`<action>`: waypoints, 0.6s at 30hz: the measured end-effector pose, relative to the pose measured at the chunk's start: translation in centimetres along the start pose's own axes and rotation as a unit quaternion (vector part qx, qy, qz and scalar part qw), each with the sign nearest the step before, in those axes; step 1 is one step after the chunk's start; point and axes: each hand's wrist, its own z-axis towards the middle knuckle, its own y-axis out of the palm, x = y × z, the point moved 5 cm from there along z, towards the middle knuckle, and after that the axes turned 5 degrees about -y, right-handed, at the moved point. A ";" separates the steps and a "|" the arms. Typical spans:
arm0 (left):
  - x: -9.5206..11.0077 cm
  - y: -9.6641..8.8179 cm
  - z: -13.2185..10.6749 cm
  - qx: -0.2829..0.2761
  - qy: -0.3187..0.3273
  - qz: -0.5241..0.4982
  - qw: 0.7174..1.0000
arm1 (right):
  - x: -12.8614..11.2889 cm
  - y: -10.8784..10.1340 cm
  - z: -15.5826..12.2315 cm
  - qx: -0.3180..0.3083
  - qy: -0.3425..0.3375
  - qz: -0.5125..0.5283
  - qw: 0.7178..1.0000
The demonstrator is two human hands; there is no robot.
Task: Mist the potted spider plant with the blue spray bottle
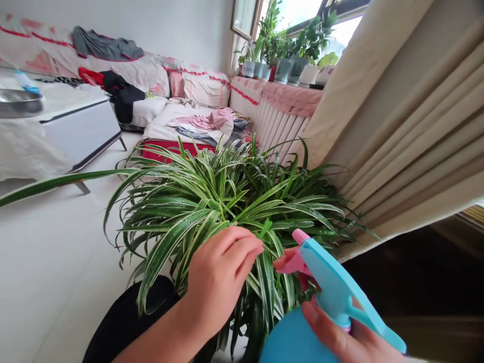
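Around the spider plant (227,201), we catalogue the following, working outward. The plant itself has long green leaves with pale stripes, many of them wet with droplets. It sits directly ahead and low in our view, its pot hidden by the foliage.

Item one: our left hand (219,275), at the near edge of the spider plant. Its fingers (242,247) lie together and curled, touching the leaves; we cannot tell whether they pinch one.

Item two: our right hand (333,335), just right of the left hand and also at the plant's near edge. Its fingers (302,280) wrap around the neck of a spray bottle (333,287) — turquoise body and head, pink nozzle — clamped on it, with the nozzle angled toward the leaves.

Just left of the spider plant lies black fabric (128,322), and a white tiled floor (56,282) spreads beyond it. Further left stands a low table (79,131) with a steel bowl (18,103) on top. Right of the plant hangs a pleated beige curtain (397,136). Beyond the plant are a white radiator (276,126) topped with pink cloth, a row of potted plants (283,55), and a bed (189,123) heaped with clothes.
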 end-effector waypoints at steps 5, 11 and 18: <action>-1.6 -1.0 0.2 -0.082 -0.093 0.113 0.986 | 1.0 0.1 0.0 -0.058 0.058 0.068 0.994; -4.7 -2.7 0.1 -0.158 -0.194 0.194 0.949 | 3.4 4.1 2.1 -0.140 0.078 0.193 0.968; -6.5 -3.8 -0.4 -0.211 -0.263 0.194 0.921 | 6.0 7.2 1.1 -0.108 0.111 0.247 0.957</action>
